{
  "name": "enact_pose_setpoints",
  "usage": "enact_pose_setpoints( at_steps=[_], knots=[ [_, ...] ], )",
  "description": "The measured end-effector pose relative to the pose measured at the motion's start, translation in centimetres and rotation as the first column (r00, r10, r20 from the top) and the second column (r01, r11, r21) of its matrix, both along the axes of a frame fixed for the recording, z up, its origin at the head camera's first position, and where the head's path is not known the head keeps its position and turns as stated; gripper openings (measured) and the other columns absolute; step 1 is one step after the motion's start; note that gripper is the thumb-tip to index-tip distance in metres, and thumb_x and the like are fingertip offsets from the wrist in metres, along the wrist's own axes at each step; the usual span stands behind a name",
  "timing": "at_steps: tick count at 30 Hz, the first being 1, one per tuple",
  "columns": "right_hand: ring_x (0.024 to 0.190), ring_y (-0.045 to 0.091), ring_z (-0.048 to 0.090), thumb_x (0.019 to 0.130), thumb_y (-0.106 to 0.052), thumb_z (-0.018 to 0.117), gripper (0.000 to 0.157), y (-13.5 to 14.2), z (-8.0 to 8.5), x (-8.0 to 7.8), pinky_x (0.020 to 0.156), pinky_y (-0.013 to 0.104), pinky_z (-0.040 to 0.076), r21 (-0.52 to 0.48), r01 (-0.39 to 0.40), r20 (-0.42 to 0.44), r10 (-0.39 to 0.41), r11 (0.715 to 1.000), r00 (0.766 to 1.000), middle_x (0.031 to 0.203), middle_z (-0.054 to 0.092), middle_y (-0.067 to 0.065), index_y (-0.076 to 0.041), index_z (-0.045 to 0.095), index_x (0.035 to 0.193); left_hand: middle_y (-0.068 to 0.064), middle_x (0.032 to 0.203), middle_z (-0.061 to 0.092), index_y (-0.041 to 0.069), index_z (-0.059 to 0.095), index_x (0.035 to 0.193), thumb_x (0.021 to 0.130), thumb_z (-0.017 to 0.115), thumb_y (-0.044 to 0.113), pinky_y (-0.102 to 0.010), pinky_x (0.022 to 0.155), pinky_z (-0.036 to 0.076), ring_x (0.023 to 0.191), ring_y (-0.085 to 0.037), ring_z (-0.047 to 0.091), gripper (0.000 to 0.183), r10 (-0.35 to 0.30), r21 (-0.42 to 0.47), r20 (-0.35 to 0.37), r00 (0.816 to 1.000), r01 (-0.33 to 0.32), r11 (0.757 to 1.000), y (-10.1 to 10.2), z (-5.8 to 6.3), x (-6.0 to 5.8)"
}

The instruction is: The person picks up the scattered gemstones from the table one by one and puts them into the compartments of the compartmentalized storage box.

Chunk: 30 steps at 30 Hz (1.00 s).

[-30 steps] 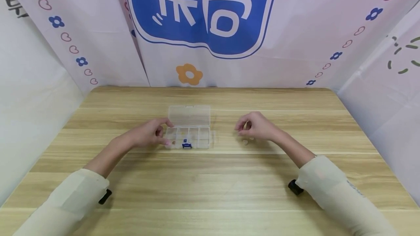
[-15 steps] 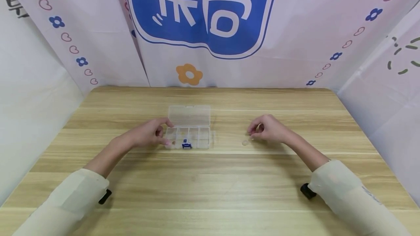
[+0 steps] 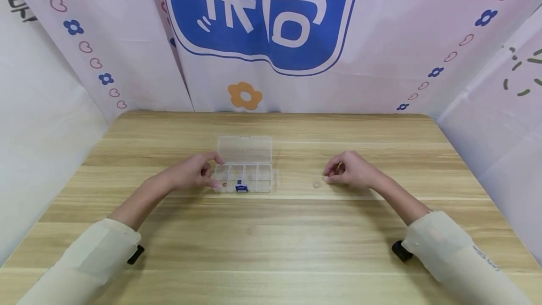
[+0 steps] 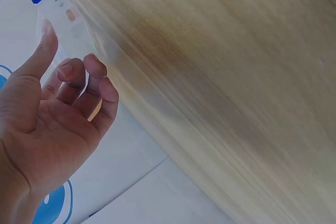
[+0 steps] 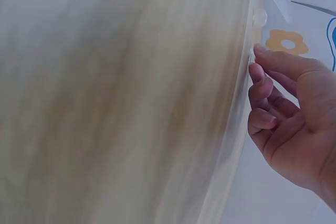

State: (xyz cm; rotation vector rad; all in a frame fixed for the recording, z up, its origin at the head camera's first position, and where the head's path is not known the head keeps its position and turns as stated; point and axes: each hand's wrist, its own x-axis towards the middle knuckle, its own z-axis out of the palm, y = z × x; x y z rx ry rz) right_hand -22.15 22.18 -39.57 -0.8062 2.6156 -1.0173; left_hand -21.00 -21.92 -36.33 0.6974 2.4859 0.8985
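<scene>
A clear plastic compartment box [image 3: 263,183] lies on the table with its lid [image 3: 244,149] flipped back. My left hand [image 3: 192,172] grips its left end, index finger at the back corner and thumb at the front. Inside the box are a small blue piece [image 3: 241,186] and a tiny reddish-brown piece [image 3: 225,185]. To the right, my right hand [image 3: 351,169] pinches a small clear round piece [image 5: 252,55] between thumb and fingertips, close over the table. Another clear round piece [image 3: 316,184] lies on the table just left of those fingertips.
The wood-grain table [image 3: 271,239] reaches back to a white printed cloth [image 3: 364,88] with a big blue sign. Cloth walls also stand at left and right. A black object [image 3: 401,251] shows beneath the right sleeve, another [image 3: 135,254] beneath the left.
My right hand has moved right and slightly toward me, from beside the two clear round pieces to the farther-right one, which its fingertips now pinch. The left hand and box stay put.
</scene>
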Motion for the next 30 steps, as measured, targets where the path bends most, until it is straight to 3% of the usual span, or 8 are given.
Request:
enact_pose_setpoints(
  at_steps=[19, 30],
  knots=[
    [0.077, 0.012, 0.064, 0.088, -0.004, 0.082, 0.005, -0.35, 0.45, -0.04, 0.069, 0.025, 0.052, 0.049, -0.018, -0.039, 0.02, 0.999, 0.999, 0.086, 0.074, 0.001, -0.003, 0.077, 0.088, 0.001, 0.064, 0.046, -0.013, 0.052, 0.132, 0.092, 0.08, 0.011, -0.024, 0.055, 0.036, 0.057, -0.01, 0.039, 0.055, -0.006, 0.005, -0.005, 1.0, 0.006, 1.0, 0.09, 0.24, -0.03],
    [0.076, 0.014, 0.059, 0.094, -0.012, 0.079, 0.006, -0.48, 0.82, 0.03, 0.069, 0.027, 0.05, 0.073, 0.006, -0.025, -0.005, 0.997, 1.0, 0.087, 0.073, -0.002, -0.006, 0.078, 0.09, 0.001, 0.065, 0.046, -0.012, 0.051, 0.134, 0.093, 0.079, 0.013, -0.024, 0.055, 0.036, 0.058, -0.011, 0.04, 0.056, 0.0, -0.008, 0.001, 1.0, 0.0, 1.0, 0.0, -0.03, -0.03]
  ],
)
